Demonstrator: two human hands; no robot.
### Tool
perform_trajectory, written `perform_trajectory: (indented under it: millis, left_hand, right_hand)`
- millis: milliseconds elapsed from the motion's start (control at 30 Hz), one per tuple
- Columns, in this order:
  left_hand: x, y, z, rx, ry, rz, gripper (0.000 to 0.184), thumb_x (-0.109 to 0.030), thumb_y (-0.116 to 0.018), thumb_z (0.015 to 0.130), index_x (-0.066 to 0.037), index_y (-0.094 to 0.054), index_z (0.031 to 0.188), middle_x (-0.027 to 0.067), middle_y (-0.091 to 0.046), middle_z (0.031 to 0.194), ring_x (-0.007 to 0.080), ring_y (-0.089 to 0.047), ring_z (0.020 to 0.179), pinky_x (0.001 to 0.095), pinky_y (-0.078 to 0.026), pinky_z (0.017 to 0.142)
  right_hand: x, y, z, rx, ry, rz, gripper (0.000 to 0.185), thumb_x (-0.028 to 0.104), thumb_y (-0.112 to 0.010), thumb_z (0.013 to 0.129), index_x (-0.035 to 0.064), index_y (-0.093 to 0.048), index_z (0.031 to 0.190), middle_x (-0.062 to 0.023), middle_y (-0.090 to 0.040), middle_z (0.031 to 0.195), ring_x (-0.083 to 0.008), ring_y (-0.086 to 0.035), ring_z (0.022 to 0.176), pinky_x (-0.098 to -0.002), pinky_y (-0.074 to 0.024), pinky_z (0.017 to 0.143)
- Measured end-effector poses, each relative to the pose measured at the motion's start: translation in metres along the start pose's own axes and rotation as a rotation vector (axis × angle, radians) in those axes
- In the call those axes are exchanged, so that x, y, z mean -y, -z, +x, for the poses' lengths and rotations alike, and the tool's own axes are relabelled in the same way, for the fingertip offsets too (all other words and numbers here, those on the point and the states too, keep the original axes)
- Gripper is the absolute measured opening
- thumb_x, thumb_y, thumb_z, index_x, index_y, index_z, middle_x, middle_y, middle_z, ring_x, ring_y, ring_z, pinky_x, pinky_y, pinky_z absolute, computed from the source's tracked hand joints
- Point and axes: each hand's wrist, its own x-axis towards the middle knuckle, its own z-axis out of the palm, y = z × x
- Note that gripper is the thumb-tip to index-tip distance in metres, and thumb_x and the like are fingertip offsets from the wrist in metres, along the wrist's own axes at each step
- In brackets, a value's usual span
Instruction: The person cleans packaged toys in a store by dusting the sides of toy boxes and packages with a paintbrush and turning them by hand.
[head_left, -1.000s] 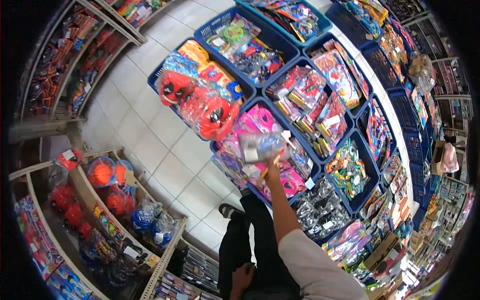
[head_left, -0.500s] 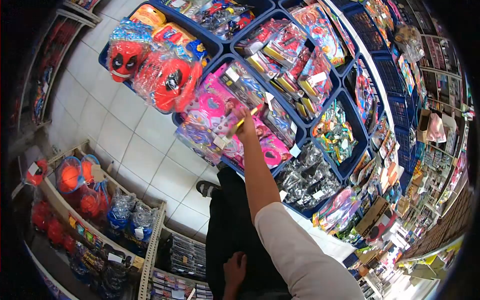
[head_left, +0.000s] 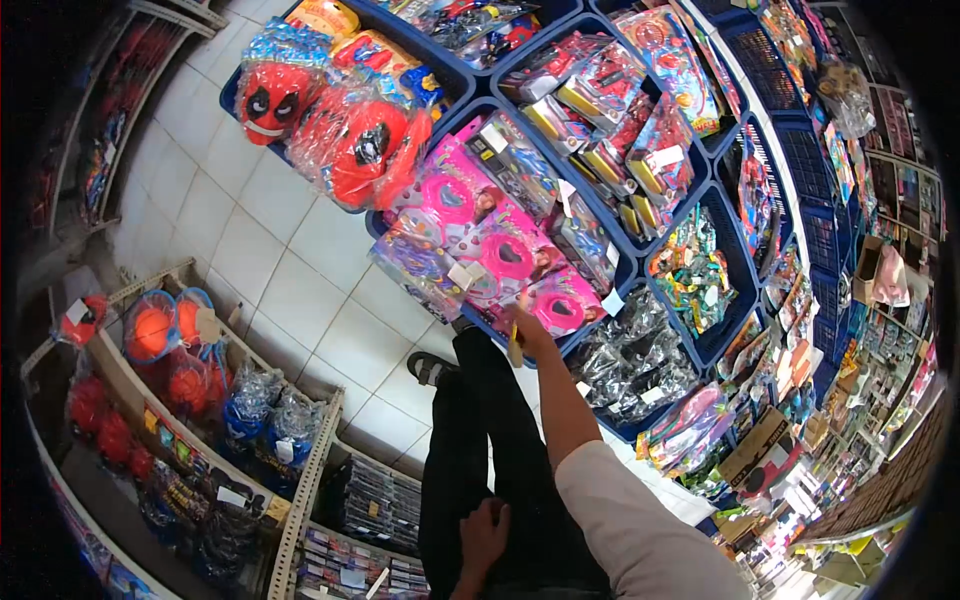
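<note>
My right hand (head_left: pixel 536 333) is closed around a thin yellow brush (head_left: pixel 515 345), just over the near edge of a blue basket (head_left: pixel 487 328). In that basket lie pink toy packs (head_left: pixel 508 253) with heart-shaped parts, a clear-wrapped purple toy pack (head_left: pixel 418 268) and dark toy boxes (head_left: pixel 515 160). The brush's pale end points down toward the floor; blur hides its detail. Low beside my dark trousers, my left hand (head_left: pixel 485 535) hangs with loosely curled fingers, and nothing shows in it.
Red masks (head_left: pixel 365 150) in plastic fill a basket at the upper left. Black bagged goods (head_left: pixel 635 360) lie in a basket on the right. A low shelf rack (head_left: pixel 310 460) stands at the lower left, beside the tiled floor (head_left: pixel 310 290). Stocked shelves line the far right.
My right hand has drawn back from over the pink packs to the basket's near edge, still holding the brush, which now points downward. The whole view has shifted slightly.
</note>
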Motion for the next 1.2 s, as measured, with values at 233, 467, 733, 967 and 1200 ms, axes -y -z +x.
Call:
perform_trajectory:
  millis: [233,467,733,967,1200]
  left_hand:
    - [-0.009,-0.008,0.003,0.025,0.029,0.019,0.029,-0.035,-0.055,0.093,-0.009,-0.063,0.104,0.0100,-0.068,0.092,0.0316,-0.063,0.093,0.0464,-0.041,0.086]
    - [-0.005,-0.023,-0.004,-0.089,-0.011,0.073,0.028,-0.035,-0.057,0.092,-0.010,-0.065,0.102,0.0107,-0.068,0.089,0.0321,-0.064,0.090,0.0467,-0.042,0.084]
    - [-0.005,-0.019,-0.004,-0.103,0.049,0.006,0.030,-0.036,-0.057,0.092,-0.009,-0.067,0.099,0.0112,-0.069,0.083,0.0314,-0.066,0.084,0.0444,-0.048,0.076]
    - [0.054,-0.037,-0.003,-0.262,-0.130,-0.751,0.019,-0.018,-0.057,0.096,-0.002,-0.061,0.106,0.0091,-0.066,0.090,0.0174,-0.065,0.082,0.0311,-0.053,0.073]
    - [0.095,-0.016,-0.024,-0.339,-0.160,-0.904,0.012,-0.008,-0.055,0.095,-0.004,-0.058,0.106,0.0092,-0.063,0.091,0.0164,-0.064,0.084,0.0300,-0.054,0.075]
  right_hand:
    - [0.091,-0.079,0.063,0.028,-1.335,1.077,0.081,0.060,-0.066,0.082,0.0129,-0.037,0.141,-0.0112,-0.060,0.115,-0.0142,-0.050,0.058,-0.0277,-0.0451,0.048]
    - [0.132,-0.116,0.072,-0.168,-1.148,1.089,0.056,0.051,-0.065,0.087,0.0201,-0.052,0.132,-0.0024,-0.056,0.096,-0.0118,-0.048,0.059,-0.0265,-0.0423,0.050]
    - [0.232,-0.072,0.015,0.021,-0.880,0.669,0.036,0.032,-0.062,0.094,0.0100,-0.057,0.121,0.0032,-0.051,0.080,-0.0084,-0.048,0.062,-0.0243,-0.0397,0.053]
    - [0.316,-0.003,-0.038,0.247,-0.747,0.425,0.045,0.037,-0.074,0.085,0.0040,-0.056,0.108,-0.0007,-0.056,0.086,-0.0104,-0.053,0.077,-0.0268,-0.0449,0.067]
    - [0.370,-0.004,-0.067,0.209,-0.393,0.255,0.050,0.034,-0.082,0.078,0.0026,-0.055,0.106,-0.0060,-0.059,0.088,-0.0121,-0.057,0.074,-0.0275,-0.0477,0.063]
